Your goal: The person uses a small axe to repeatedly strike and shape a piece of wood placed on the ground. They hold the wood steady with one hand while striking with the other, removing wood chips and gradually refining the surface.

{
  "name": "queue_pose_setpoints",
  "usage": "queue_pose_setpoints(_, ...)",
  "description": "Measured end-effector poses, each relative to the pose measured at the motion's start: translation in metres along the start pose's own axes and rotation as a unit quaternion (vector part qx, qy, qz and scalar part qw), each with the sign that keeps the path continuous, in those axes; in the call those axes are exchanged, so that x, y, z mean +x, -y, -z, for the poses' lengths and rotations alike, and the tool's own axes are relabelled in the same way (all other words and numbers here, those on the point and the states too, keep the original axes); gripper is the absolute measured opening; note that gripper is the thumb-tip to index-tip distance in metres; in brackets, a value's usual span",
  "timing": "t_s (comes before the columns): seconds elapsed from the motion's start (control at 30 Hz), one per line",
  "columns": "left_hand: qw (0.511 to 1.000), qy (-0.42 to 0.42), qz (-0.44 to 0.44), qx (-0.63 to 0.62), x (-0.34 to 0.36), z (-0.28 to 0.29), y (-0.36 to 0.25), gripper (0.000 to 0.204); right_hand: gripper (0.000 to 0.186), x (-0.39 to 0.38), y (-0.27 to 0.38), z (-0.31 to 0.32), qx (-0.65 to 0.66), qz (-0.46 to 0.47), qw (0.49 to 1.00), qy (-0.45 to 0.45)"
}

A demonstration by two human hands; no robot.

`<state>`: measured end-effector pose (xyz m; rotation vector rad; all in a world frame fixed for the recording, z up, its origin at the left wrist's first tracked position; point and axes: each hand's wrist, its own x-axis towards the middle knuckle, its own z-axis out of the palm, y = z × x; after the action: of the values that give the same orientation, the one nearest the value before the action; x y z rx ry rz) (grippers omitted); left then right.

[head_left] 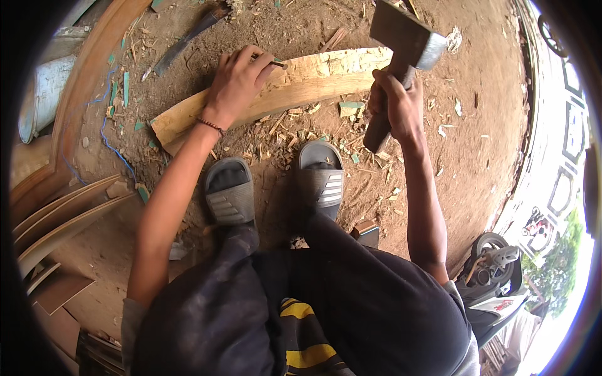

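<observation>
A curved, pale beam of wood (301, 84) lies across the dirt in front of my feet, its upper face rough with cut marks. My left hand (239, 78) rests on the beam's left half, fingers closed around a slim dark stick (274, 62), like a pencil, whose kind I cannot make out for sure. The stick's tip points right, over the wood. In my right hand (401, 103) is an axe (401, 37), gripped by its thick wooden handle. Its heavy dark metal head is raised past the beam's right end, which it partly hides.
Wood chips (276, 128) litter the ground around my sandals (321, 172). A machete-like blade (188, 44) lies beyond my left hand. Curved boards (69, 213) and a blue cord (110, 141) are at left. A small block (365, 232) sits by my leg; a motorcycle (495, 269) stands at right.
</observation>
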<state>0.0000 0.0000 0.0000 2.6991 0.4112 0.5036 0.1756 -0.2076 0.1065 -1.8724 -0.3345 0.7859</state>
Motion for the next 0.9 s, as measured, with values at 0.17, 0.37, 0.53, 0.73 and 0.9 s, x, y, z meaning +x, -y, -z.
queue_pose_setpoints(0.17, 1.0, -0.01, -0.005, -0.004, 0.0, 0.004, -0.001, 0.017, 0.021, 0.001, -0.038, -0.009, -0.007, -0.025, 1.0, -0.012)
queue_pose_setpoints(0.37, 1.0, -0.024, -0.008, -0.003, 0.001, 0.001, -0.001, 0.017, 0.021, 0.014, -0.045, 0.004, 0.003, -0.135, 0.99, 0.029)
queue_pose_setpoints(0.53, 0.999, -0.033, -0.013, -0.004, 0.0, -0.001, -0.001, 0.017, 0.017, 0.003, -0.014, 0.01, 0.028, -0.036, 0.999, -0.008)
queue_pose_setpoints(0.73, 1.0, -0.024, -0.014, -0.012, 0.001, -0.003, 0.001, 0.016, 0.018, 0.002, -0.027, -0.003, 0.001, 0.02, 1.0, -0.014)
queue_pose_setpoints(0.9, 1.0, -0.026, -0.01, -0.008, 0.0, -0.001, 0.0, 0.015, 0.018, 0.017, -0.049, 0.0, -0.157, -0.102, 0.981, 0.051)
